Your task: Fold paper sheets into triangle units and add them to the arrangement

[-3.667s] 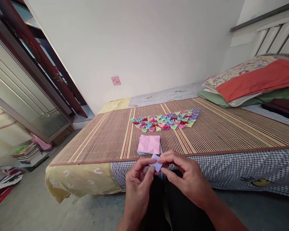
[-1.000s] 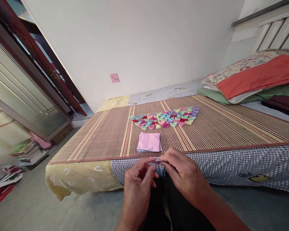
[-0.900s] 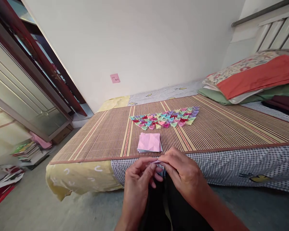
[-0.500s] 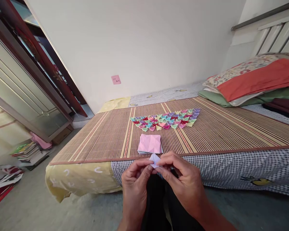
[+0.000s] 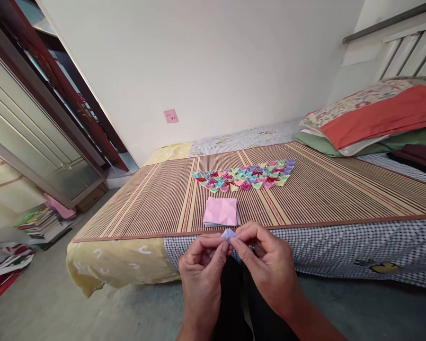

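Note:
A small folded lavender paper (image 5: 228,234) is pinched between both my hands, just off the front edge of the bed. My left hand (image 5: 204,265) grips its left side between thumb and fingers. On its right side, the thumb and fingers of my right hand (image 5: 268,263) are closed. Just beyond lies a stack of square papers (image 5: 220,211) with a creased pink sheet on top. Farther back, rows of small folded paper pieces (image 5: 243,177) in many colours stand on the striped mat (image 5: 156,199).
Pillows (image 5: 379,116) and folded dark cloth (image 5: 417,160) lie at the right end of the bed. A pink note (image 5: 171,116) is on the wall. Books (image 5: 39,225) are piled on the floor at the left, near the glass-panelled door (image 5: 39,132).
The lavender paper now looks smaller and more folded between my fingertips. Both my hands have shifted slightly, with my right fingers a little nearer the left ones.

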The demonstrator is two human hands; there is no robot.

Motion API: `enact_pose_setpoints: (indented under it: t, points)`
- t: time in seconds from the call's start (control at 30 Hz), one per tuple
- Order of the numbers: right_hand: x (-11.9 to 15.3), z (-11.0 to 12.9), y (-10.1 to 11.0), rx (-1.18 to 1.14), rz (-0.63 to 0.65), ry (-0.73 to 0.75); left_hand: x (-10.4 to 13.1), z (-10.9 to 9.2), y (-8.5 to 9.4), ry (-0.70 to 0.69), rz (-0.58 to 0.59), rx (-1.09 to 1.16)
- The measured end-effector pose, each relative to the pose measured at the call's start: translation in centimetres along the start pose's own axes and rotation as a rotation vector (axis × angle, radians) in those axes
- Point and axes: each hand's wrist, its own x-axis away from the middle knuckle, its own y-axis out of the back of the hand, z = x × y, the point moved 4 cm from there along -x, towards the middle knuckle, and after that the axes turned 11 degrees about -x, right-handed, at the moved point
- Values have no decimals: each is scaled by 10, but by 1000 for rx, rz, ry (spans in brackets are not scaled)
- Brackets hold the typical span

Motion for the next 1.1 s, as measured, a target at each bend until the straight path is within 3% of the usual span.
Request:
enact_pose_setpoints:
  t: [0.17, 0.3, 0.43, 0.63, 0.87, 1.1]
  points:
    - [-1, -1, 1, 17, -23, -11, -2, 4, -1, 86, 9, 99]
    - [1, -2, 3, 10, -49, -21, -5, 9, -5, 176, 111, 159]
    - [1, -5, 4, 17, -50, -77, -5, 9, -4, 148, 162, 114]
    - [-1, -3, -2, 80, 159, -125, -6, 8, 4, 69, 189, 30]
    - [-1, 0, -1, 170, 192, -72, -5, -1, 8, -61, 158, -147]
    - [-2, 3, -3, 109, 278, -108, -11, 8, 10, 97, 233, 60]
